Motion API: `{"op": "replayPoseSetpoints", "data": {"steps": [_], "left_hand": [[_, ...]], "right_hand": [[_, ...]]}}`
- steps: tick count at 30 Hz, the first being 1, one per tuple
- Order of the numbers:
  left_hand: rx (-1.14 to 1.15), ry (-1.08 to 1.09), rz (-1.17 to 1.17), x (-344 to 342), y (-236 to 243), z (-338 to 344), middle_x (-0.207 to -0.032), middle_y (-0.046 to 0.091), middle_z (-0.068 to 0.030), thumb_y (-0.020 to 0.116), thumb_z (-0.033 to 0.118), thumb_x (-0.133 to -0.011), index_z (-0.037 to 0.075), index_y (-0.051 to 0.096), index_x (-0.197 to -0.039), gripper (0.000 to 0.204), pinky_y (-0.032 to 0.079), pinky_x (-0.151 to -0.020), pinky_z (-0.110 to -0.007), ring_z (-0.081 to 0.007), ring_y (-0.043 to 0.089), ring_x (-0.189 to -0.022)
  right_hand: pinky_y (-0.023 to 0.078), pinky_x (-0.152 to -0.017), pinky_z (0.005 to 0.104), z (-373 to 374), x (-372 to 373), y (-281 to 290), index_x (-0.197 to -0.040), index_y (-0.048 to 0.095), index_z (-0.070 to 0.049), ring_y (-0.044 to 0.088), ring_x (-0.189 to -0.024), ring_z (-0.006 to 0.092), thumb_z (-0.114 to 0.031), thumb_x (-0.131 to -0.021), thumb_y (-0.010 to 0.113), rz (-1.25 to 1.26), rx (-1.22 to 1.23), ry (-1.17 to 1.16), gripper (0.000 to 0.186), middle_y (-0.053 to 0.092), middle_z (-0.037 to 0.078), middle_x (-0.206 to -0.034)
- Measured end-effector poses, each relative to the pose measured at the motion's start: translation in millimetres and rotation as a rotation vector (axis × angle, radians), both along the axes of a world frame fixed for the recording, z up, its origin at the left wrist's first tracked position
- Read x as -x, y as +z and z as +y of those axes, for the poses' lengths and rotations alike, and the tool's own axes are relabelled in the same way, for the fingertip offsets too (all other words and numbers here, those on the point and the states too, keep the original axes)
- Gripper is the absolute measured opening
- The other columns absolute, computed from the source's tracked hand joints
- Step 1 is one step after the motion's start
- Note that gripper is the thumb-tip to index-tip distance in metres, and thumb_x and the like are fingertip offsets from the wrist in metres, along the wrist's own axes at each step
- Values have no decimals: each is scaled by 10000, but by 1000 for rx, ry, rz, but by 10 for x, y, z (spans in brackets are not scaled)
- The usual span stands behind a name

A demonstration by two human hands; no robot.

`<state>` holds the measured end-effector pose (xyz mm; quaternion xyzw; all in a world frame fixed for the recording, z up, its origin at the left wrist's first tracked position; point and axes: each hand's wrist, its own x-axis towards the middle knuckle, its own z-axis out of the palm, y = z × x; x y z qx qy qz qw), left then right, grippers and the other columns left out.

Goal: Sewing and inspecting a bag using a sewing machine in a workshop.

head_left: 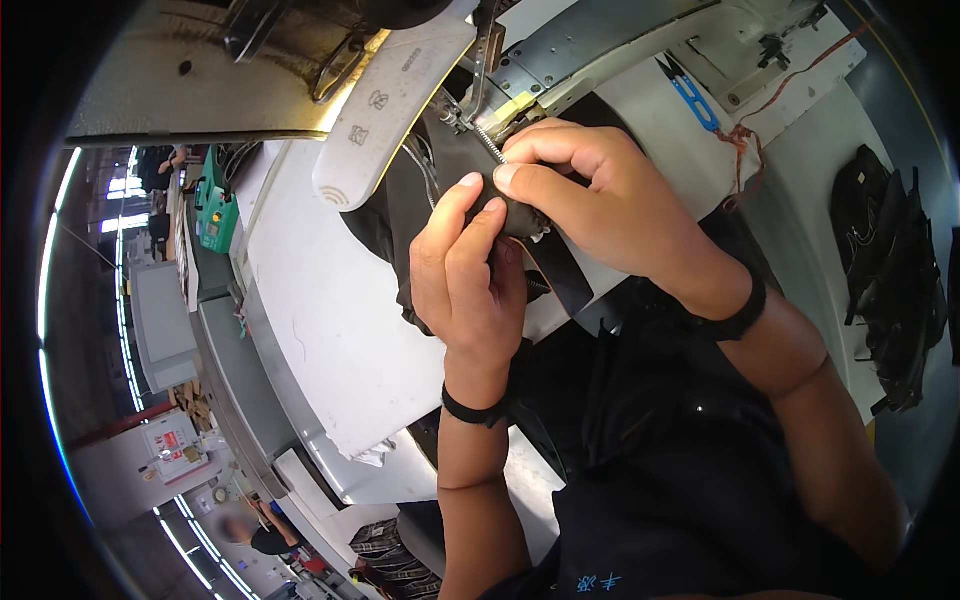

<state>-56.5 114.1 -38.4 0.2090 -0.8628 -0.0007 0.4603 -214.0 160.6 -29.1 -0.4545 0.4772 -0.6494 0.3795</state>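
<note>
Dark cloth at the sewing machine, gathered between both hands, its far part running up beside the presser foot. The right hand comes in from the right, wrist bent, thumb and forefinger pinching the cloth at the near end of the zipper. The left hand rises from below, fingertips pressed on the same fold; its thumb's contact cannot be told. The zipper's long axis slants from the foot toward the worker, down and rightward.
</note>
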Motion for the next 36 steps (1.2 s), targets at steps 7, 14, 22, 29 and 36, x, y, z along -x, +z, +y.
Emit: {"op": "replayPoseSetpoints", "data": {"steps": [7,14,22,29,36], "left_hand": [[-27,-5,-7,5,-22,1,-1187,736,-167,629,-199,-724,7,678,-1073,408,551,-895,-356,-287,706,-1028],[63,-6,-49,18,22,-17,-1166,742,-179,731,-100,-788,1,678,-1078,312,562,-770,-340,-286,712,-898],[7,-23,-30,40,55,-75,-1158,744,-170,720,-104,-765,5,677,-1084,340,563,-783,-345,-286,710,-900],[-79,-63,41,64,26,-176,-1175,738,-147,701,-138,-728,17,673,-1101,404,554,-817,-348,-275,701,-946],[-202,-69,58,53,56,-210,-1202,728,-142,708,-134,-735,14,667,-1127,422,546,-851,-343,-269,697,-998]], "right_hand": [[475,-685,299,66,-52,-126,-978,699,46,607,-782,141,-137,-952,621,71,112,-73,200,693,119,-872],[537,-763,281,182,-97,-157,-1149,691,72,679,-919,155,-130,-970,648,-58,113,-115,274,730,144,-1052],[518,-894,264,139,-37,-107,-1226,665,73,636,-1023,115,-83,-1006,626,-33,70,-33,272,709,111,-1172],[506,-867,244,103,-53,-74,-1226,673,77,622,-994,83,-99,-1020,612,-56,35,-66,278,723,73,-1084],[501,-860,236,81,-72,-30,-1246,669,68,620,-977,73,-126,-1039,603,-106,12,-46,291,717,53,-1058]]}}
